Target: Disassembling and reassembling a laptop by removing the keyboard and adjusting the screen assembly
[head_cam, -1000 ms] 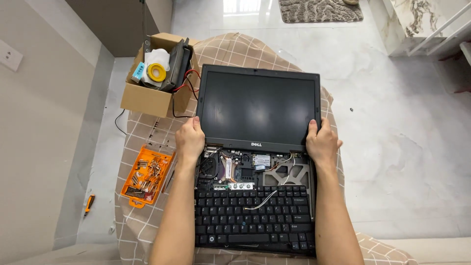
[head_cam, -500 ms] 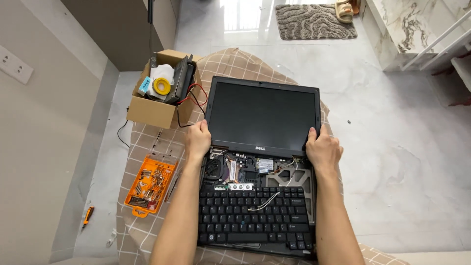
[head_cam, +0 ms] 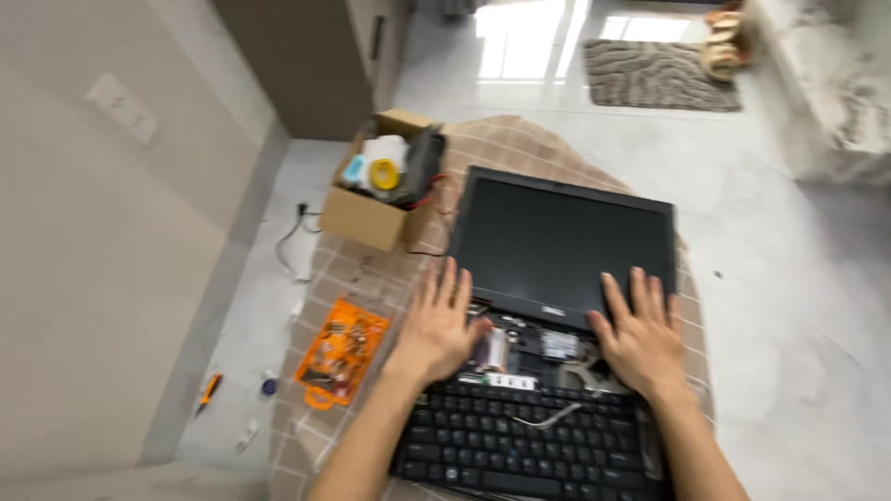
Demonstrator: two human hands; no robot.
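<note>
A: Entry: left hand (head_cam: 438, 325) and right hand (head_cam: 640, 336) lie flat, fingers spread, clasping nothing; both press at the laptop (head_cam: 548, 371) hinge line, either side of the exposed internals (head_cam: 529, 351)?

B: Confirmed; palms likely steady the opened chassis; the dark screen (head_cam: 561, 246) stands just beyond the fingertips; the loosened keyboard (head_cam: 529, 445) sits beneath the wrists; orange parts tray (head_cam: 341, 351) lies left of the left hand, cardboard box (head_cam: 379, 190) farther ahead-left, on the checked cloth (head_cam: 371, 269) over the worktop.

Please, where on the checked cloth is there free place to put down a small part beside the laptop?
Bare checked cloth lies between the cardboard box, the orange tray and the left hand. More shows behind the laptop screen. It is crowded at the opened hinge area, where both hands, the right hand too, rest.
</note>
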